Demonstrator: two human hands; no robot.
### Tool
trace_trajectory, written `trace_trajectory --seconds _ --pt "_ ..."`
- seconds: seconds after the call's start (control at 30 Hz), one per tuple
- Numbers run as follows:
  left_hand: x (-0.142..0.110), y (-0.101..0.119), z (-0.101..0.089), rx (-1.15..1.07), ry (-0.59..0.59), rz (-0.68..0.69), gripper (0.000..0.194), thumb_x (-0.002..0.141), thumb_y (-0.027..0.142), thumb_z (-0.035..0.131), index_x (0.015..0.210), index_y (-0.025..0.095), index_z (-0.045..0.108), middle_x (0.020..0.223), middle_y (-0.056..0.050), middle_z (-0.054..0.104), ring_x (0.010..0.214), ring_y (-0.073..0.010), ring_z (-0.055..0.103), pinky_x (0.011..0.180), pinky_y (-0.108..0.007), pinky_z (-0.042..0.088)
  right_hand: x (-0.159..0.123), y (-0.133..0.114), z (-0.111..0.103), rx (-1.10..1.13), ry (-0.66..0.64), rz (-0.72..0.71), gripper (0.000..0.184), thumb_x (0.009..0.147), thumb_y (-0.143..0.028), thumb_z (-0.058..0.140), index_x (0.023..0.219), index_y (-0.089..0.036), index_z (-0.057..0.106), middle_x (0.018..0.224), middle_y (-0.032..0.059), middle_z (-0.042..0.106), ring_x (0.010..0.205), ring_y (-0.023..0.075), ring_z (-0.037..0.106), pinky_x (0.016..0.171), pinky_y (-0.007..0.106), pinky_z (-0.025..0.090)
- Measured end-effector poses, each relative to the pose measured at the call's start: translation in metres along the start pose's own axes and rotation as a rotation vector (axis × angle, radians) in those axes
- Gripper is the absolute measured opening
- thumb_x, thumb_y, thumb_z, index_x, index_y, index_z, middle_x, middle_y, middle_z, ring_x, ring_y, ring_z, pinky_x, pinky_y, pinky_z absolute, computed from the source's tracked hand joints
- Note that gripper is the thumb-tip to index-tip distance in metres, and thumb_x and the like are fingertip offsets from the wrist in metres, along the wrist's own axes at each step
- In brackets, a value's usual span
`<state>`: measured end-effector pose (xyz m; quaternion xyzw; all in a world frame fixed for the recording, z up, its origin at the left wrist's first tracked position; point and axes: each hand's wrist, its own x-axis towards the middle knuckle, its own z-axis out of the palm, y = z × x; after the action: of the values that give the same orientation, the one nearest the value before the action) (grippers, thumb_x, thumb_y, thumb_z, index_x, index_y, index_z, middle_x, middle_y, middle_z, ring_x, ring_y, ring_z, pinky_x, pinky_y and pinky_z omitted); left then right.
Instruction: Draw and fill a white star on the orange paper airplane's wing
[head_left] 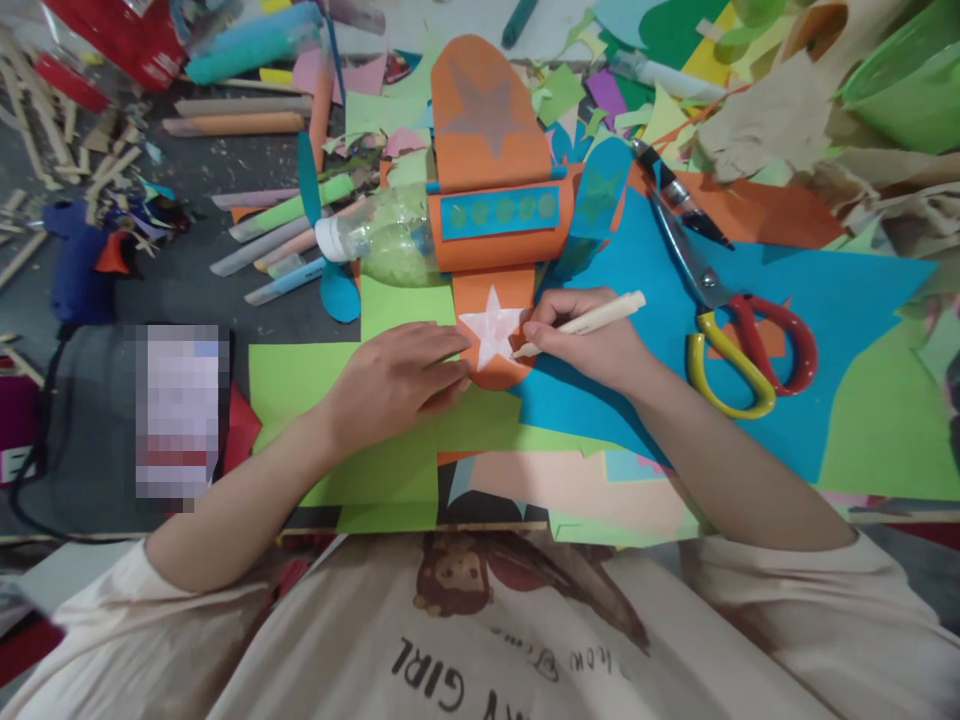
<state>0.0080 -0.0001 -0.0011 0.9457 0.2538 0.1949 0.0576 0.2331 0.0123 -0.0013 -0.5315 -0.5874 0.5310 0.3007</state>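
Observation:
A toy airplane (495, 225) made from a clear plastic bottle (397, 235) wrapped in orange paper lies on green and blue sheets. Blue propeller blades (341, 292) sit at its white cap. On the near orange wing is a white star (493, 328) with a pinkish middle. My right hand (589, 335) grips a cream-coloured marker (604, 315), its tip at the star's lower right point. My left hand (405, 375) lies flat with fingers stretched out, fingertips on the wing's left edge. The far wing carries a greyish star (491, 108).
Scissors (709, 285) with red and yellow handles and a black pen (682, 195) lie on the right. Several markers (236, 122), a blue glue gun (79, 255) and a phone (182, 410) are on the left. Paper scraps (772, 120) cover the back; a green bowl (911, 80) stands far right.

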Motion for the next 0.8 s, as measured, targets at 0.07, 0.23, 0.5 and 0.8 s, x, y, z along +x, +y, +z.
trace_trajectory --seconds 0.07,0.23,0.5,0.8 --pt "0.0003 0.0002 -0.0005 0.002 -0.006 0.0 0.025 0.097 0.024 0.043 0.083 0.017 0.062 0.104 -0.005 0.068 0.094 -0.0164 0.066 0.082 -0.029 0.053 0.0003 0.0004 -0.0008 0.013 -0.001 -0.014 0.026 0.068 -0.01 0.06 0.048 -0.02 0.047 0.053 -0.0011 0.062 0.051 0.011 0.057 0.046 0.022 0.039" --pt "0.0002 0.0007 -0.0018 0.006 -0.017 0.008 0.021 0.096 0.022 0.047 0.083 0.016 0.063 0.106 -0.006 0.068 0.096 -0.0177 0.065 0.084 -0.031 0.053 0.0029 0.0041 -0.0025 0.02 0.094 -0.038 0.028 0.072 -0.012 0.06 0.049 -0.021 0.047 0.048 -0.0032 0.053 0.045 0.0093 0.048 0.043 0.023 0.034" --pt "-0.0009 0.0003 -0.0004 0.013 -0.026 -0.004 0.026 0.096 0.023 0.044 0.082 0.017 0.065 0.108 -0.006 0.068 0.098 -0.0172 0.065 0.087 -0.031 0.053 0.0031 0.0031 -0.0022 -0.045 0.092 -0.024 0.028 0.074 -0.015 0.063 0.051 -0.022 0.047 0.053 -0.0014 0.056 0.051 0.0118 0.052 0.047 0.025 0.036" --pt "0.0007 0.0009 -0.0022 0.047 -0.004 0.021 0.018 0.095 0.021 0.048 0.086 0.016 0.062 0.106 -0.005 0.069 0.097 -0.0162 0.065 0.087 -0.029 0.053 0.0006 -0.0025 -0.0027 -0.054 0.019 -0.004 0.029 0.07 -0.007 0.06 0.048 -0.02 0.045 0.05 -0.0032 0.057 0.048 0.0098 0.052 0.045 0.023 0.037"
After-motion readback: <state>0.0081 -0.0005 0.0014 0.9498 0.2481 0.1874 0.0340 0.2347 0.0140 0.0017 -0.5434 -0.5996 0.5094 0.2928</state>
